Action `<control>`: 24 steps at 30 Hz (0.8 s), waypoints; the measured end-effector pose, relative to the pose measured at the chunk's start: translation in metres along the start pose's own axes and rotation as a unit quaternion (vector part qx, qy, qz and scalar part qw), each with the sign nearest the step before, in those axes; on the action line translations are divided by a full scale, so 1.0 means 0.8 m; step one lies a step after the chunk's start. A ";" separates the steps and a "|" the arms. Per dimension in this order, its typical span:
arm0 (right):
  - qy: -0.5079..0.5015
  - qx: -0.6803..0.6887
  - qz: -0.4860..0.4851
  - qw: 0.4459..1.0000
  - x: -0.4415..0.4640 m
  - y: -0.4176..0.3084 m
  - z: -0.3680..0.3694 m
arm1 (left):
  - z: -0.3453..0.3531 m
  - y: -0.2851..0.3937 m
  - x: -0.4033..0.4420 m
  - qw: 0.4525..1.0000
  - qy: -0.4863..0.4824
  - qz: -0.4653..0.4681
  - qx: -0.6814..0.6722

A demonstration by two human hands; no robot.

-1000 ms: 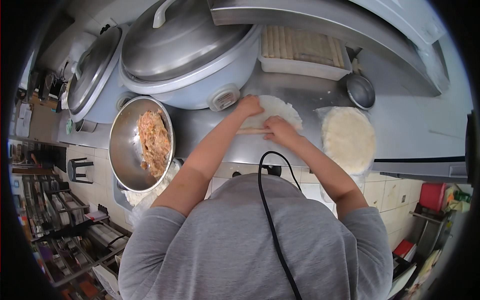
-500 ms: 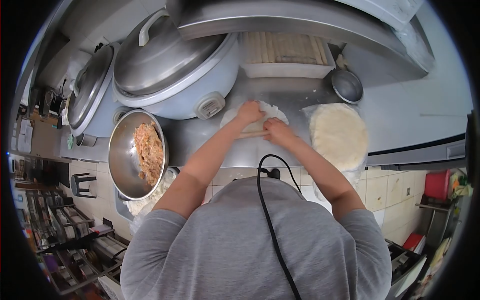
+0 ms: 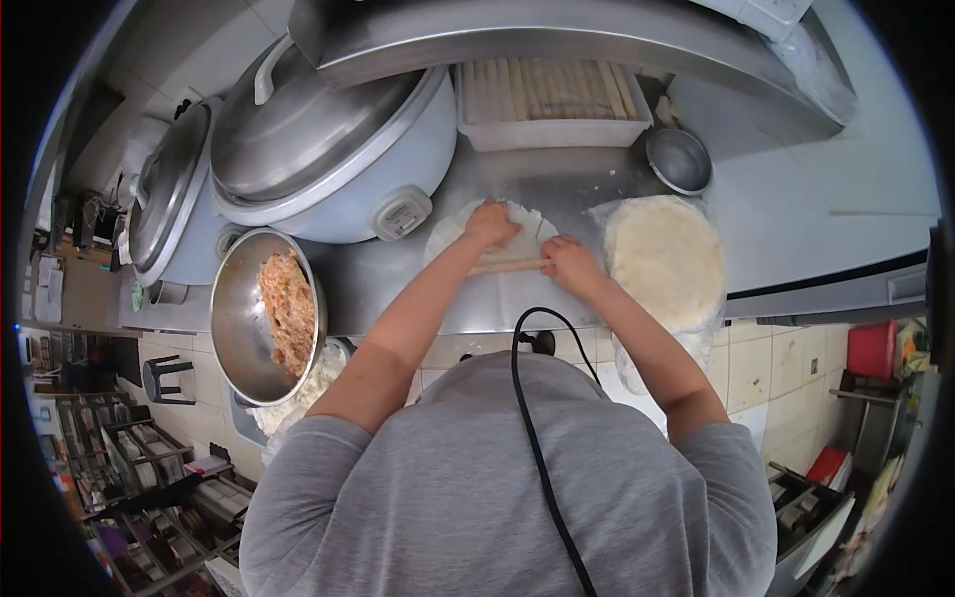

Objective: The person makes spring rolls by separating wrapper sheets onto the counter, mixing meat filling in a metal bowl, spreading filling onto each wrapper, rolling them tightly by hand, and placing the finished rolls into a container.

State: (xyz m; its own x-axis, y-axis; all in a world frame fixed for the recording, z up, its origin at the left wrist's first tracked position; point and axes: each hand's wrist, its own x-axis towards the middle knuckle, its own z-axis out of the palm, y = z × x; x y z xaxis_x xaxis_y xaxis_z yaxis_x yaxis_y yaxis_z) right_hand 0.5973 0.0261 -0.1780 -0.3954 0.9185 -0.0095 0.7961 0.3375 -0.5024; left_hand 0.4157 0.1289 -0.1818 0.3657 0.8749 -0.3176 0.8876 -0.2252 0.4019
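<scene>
A thin, round white wrapper sheet (image 3: 456,235) lies on the steel counter in front of me, with an uneven edge on its right. Along its near side runs a slim pale roll (image 3: 507,266). My left hand (image 3: 491,227) is on the sheet above the roll, its fingers bent and gripping the sheet, fingertips partly hidden. With its fingers closed, my right hand (image 3: 574,267) pinches the right end of the roll. Just right of that hand is a stack of round wrappers (image 3: 667,261) in clear plastic.
At the left a steel bowl (image 3: 231,333) holds an orange-brown filling (image 3: 286,318). Two large lidded cookers (image 3: 333,199) stand behind it. A white tray (image 3: 552,134) of finished rolls is at the back, beside a small metal bowl (image 3: 679,161). A steel shelf (image 3: 557,40) overhangs the counter.
My right hand has slid right along the roll to its end, and more of the roll shows between my hands. The left hand stays on the sheet. The whole view has shifted slightly.
</scene>
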 end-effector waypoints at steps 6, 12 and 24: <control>0.014 0.029 -0.003 0.999 -0.003 0.000 0.004 | 0.002 -0.015 -0.005 0.997 0.030 0.024 -0.063; 0.012 -0.044 -0.053 0.998 0.029 -0.057 0.006 | -0.037 -0.030 -0.110 0.976 0.013 0.081 -0.202; -0.039 -0.021 -0.026 0.999 0.042 -0.050 0.026 | -0.016 -0.091 -0.155 0.991 0.079 0.067 -0.080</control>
State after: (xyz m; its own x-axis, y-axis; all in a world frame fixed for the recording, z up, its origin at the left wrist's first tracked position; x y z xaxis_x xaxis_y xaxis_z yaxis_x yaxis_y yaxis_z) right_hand 0.5423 0.0389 -0.1763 -0.4709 0.8806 -0.0528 0.7910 0.3949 -0.4674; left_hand 0.3021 0.0420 -0.1607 0.4176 0.9010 -0.1177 0.7732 -0.2843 0.5669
